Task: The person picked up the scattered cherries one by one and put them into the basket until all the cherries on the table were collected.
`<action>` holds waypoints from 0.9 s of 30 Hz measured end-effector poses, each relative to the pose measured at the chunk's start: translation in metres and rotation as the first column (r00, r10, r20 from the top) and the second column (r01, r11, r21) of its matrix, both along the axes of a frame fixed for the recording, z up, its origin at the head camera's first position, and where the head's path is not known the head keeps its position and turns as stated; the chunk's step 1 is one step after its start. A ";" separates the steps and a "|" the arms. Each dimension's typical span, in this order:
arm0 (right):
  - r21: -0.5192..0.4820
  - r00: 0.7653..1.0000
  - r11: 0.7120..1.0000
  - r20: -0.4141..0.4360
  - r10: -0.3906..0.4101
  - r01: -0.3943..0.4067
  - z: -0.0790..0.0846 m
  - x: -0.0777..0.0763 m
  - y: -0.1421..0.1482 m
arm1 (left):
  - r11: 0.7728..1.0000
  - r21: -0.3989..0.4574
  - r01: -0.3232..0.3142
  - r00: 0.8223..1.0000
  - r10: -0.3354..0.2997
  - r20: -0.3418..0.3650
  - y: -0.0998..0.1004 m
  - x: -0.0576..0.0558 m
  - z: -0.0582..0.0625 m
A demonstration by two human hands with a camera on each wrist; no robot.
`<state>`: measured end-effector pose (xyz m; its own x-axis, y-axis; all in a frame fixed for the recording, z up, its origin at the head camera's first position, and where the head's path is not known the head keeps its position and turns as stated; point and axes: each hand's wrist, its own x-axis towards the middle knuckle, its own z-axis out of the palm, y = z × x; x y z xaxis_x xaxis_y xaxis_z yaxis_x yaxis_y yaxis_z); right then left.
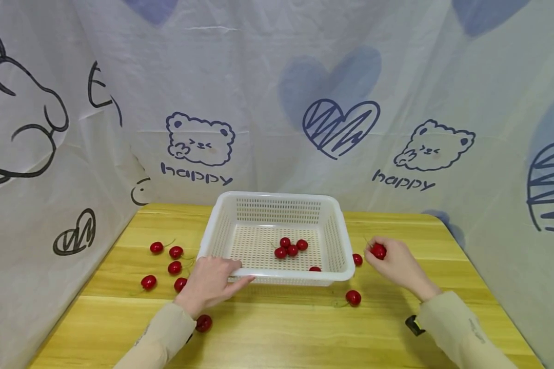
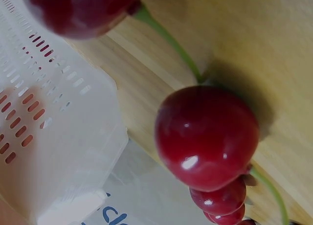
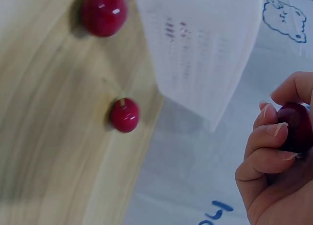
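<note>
A white plastic basket (image 1: 277,274) with slotted walls stands on the table, several red cherries (image 1: 293,250) lying inside it. My left hand (image 1: 211,279) grips its front left corner. Finger-coloured patches show through the slots of the basket wall (image 2: 63,137) in the left wrist view. To the right of the basket, my right hand (image 1: 397,262) holds a cherry (image 1: 378,250) with a thin stem. Curled fingers (image 3: 266,161) wrap that dark red cherry (image 3: 296,127) in the right wrist view.
Several cherries (image 1: 175,267) lie on the wooden table (image 1: 277,328) left of the basket, one (image 1: 204,323) beside the left sleeve. Right of it are a cherry (image 1: 357,260) near the wall and another (image 1: 353,298) closer to me. A printed curtain (image 1: 268,102) hangs behind.
</note>
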<state>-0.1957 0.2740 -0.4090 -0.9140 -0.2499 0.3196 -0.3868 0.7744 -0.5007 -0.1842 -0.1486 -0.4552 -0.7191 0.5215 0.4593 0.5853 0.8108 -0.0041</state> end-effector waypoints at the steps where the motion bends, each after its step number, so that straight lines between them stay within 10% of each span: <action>1: -0.003 1.000 1.000 -0.002 0.002 -0.002 0.001 -0.001 -0.002 | 1.000 0.000 -0.001 1.000 0.001 0.003 0.000 0.000 0.000; 27: 0.057 0.991 0.990 0.040 0.128 -0.130 0.017 -0.016 -0.065 | 1.000 0.007 -0.014 1.000 0.014 -0.015 0.001 0.002 0.000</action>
